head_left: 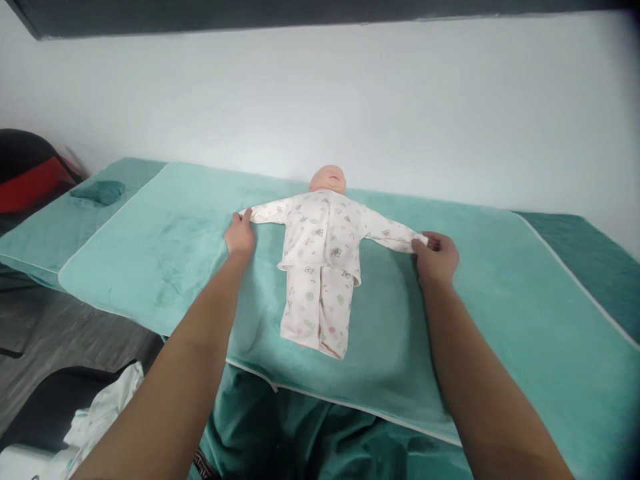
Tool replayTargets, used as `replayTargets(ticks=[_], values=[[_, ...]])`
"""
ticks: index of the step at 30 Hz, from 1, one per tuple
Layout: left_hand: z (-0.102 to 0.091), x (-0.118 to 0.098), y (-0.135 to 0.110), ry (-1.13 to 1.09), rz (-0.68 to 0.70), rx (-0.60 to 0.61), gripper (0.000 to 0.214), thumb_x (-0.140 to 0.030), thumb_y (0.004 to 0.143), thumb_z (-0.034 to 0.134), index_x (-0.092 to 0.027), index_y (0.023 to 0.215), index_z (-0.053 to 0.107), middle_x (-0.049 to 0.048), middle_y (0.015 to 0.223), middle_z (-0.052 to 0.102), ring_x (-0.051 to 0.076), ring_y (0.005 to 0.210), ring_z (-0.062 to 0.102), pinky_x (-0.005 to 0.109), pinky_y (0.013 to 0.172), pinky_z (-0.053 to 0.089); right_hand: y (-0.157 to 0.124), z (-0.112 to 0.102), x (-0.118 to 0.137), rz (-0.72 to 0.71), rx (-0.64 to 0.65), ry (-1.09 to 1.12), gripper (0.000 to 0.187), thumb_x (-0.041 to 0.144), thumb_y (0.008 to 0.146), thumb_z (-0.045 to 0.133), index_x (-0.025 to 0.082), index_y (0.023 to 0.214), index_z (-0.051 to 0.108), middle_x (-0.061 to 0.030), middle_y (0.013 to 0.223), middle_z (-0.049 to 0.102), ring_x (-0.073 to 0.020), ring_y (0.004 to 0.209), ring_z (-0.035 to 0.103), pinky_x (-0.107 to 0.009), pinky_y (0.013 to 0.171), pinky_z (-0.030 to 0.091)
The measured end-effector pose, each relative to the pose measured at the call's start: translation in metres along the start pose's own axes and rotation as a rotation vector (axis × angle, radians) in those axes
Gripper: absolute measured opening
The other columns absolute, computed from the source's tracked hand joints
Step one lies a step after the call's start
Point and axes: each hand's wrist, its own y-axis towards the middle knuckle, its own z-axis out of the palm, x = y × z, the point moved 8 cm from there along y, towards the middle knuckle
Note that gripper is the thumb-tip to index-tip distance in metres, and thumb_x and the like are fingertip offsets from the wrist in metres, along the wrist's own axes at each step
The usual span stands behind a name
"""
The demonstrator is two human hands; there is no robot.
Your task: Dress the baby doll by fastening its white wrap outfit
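A baby doll (329,179) lies on its back on the green bed cover (190,253), its head towards the wall. It wears a white patterned long-sleeved top (320,230) and matching trousers (316,307). My left hand (241,233) pinches the cuff of the sleeve on the left. At the opposite side, my right hand (436,257) grips the end of the other sleeve. Both sleeves are stretched outward from the body. The doll's hands and feet are hidden by the clothes.
White wall (320,100) runs along the bed's far side. A face opening (99,193) shows at the bed's left end. Below left stands a black chair (55,400) with white cloth (107,410) on it. Another black chair with a red part (35,185) is at far left.
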Motion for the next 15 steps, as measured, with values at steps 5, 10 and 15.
replayTargets(ticks=[5, 10, 15], values=[[-0.001, 0.007, 0.012, -0.041, -0.067, -0.039, 0.051, -0.021, 0.103, 0.032, -0.035, 0.148, 0.052, 0.0123, 0.130, 0.059, 0.026, 0.090, 0.066, 0.035, 0.078, 0.043, 0.002, -0.008, -0.012, 0.075, -0.069, 0.111, 0.043, 0.022, 0.075, 0.064, 0.014, 0.116, 0.071, -0.0088, 0.101, 0.068, -0.0124, 0.064, 0.052, -0.026, 0.053, 0.046], [-0.004, 0.007, 0.011, -0.040, -0.091, -0.079, 0.051, -0.017, 0.099, 0.036, -0.032, 0.144, 0.055, 0.0137, 0.127, 0.059, 0.028, 0.098, 0.065, 0.036, 0.078, 0.044, 0.001, -0.013, -0.012, 0.091, -0.134, 0.160, 0.043, 0.020, 0.076, 0.058, 0.013, 0.116, 0.071, -0.0052, 0.093, 0.066, -0.0109, 0.058, 0.052, -0.026, 0.052, 0.045], [-0.005, 0.004, 0.010, -0.071, -0.062, -0.108, 0.049, -0.012, 0.095, 0.041, -0.031, 0.137, 0.057, 0.0133, 0.133, 0.058, 0.031, 0.111, 0.063, 0.038, 0.080, 0.048, 0.003, -0.012, -0.013, 0.104, -0.151, 0.113, 0.037, 0.020, 0.079, 0.054, 0.013, 0.113, 0.069, 0.0014, 0.074, 0.057, -0.0128, 0.058, 0.055, -0.025, 0.055, 0.045]])
